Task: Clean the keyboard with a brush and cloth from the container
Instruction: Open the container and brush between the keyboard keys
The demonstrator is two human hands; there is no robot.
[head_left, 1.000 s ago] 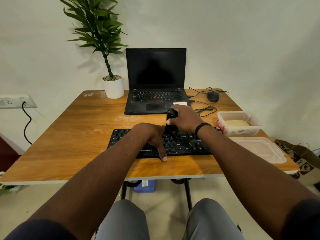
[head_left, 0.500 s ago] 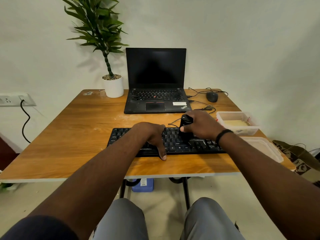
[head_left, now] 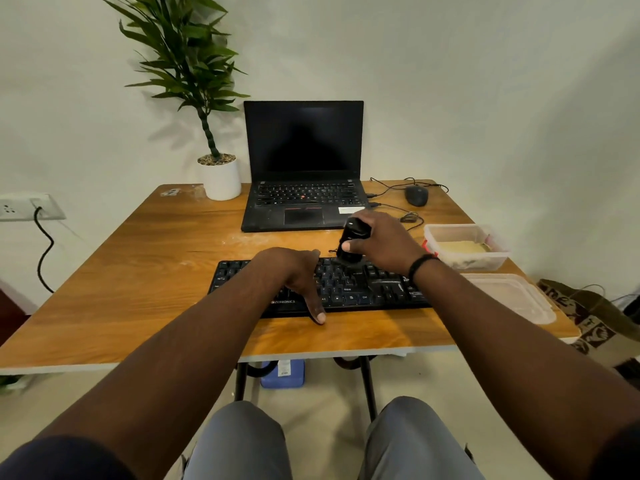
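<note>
One black keyboard (head_left: pixel 346 289) lies at the frame's centre, near the front edge of one wooden table (head_left: pixel 138 271). The right hand (head_left: pixel 384 244) clenches round one black brush (head_left: pixel 351 242), held upright with its lower end on the keys at the keyboard's upper middle; whether bristles touch is hard to see. The left hand (head_left: pixel 294 275) rests flat on the keyboard's left half, fingers relaxed, gripping nothing. Right of centre stands one clear container (head_left: pixel 465 245) with one pale cloth (head_left: pixel 462 247) inside, and its one lid (head_left: pixel 509 297) lies just below it. Above centre sit one open laptop (head_left: pixel 304 168), one mouse (head_left: pixel 416 195) and one potted plant (head_left: pixel 207 98).
</note>
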